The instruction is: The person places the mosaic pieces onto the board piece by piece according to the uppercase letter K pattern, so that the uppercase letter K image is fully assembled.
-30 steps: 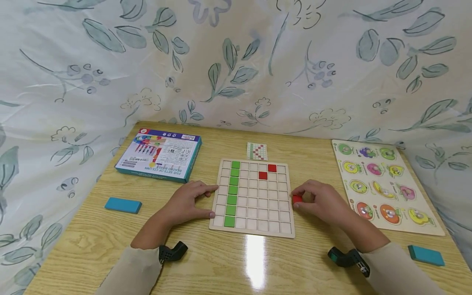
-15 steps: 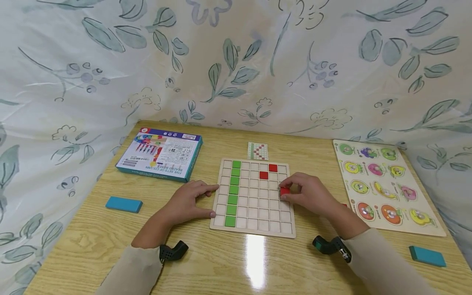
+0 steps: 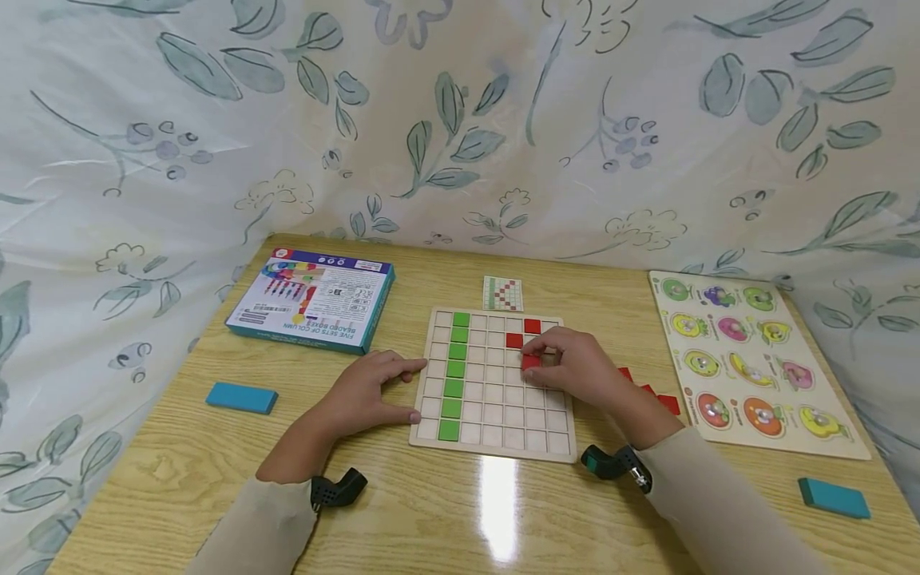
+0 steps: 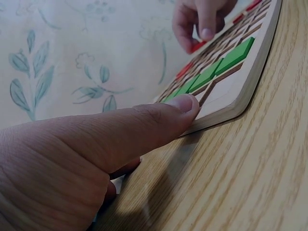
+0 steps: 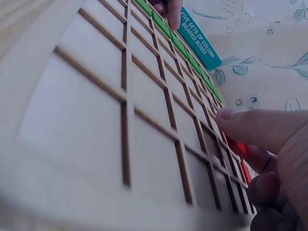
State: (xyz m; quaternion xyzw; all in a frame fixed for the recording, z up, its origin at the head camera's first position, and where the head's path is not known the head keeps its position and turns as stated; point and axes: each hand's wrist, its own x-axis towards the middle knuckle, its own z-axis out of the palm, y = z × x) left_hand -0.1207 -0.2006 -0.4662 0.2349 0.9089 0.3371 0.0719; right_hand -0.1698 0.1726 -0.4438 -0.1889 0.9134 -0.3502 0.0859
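A square wooden grid board point(image 3: 496, 455) lies on the table, with a column of green tiles point(image 3: 454, 389) down its left part. Two red tiles point(image 3: 532, 327) sit diagonally in its upper right cells. Over the board, my right hand point(image 3: 578, 369) pinches another red tile point(image 3: 531, 363) between thumb and fingers, just below those two. At the board's left edge, my left hand point(image 3: 366, 393) touches the frame with index finger and thumb extended; its thumb point(image 4: 163, 113) rests on the rim in the left wrist view. A small pattern card point(image 3: 503, 294) lies behind the board.
Several loose red tiles point(image 3: 668, 405) lie right of the board, partly behind my right forearm. A fruit puzzle board point(image 3: 747, 351) is farther right. A cardboard box point(image 3: 316, 299) stands back left. One blue block point(image 3: 240, 398) lies left, a teal block point(image 3: 834, 498) right.
My right hand has carried the red tile leftward from beside the board to over its upper right cells. The loose red tiles have come into view behind it. My left hand stays put.
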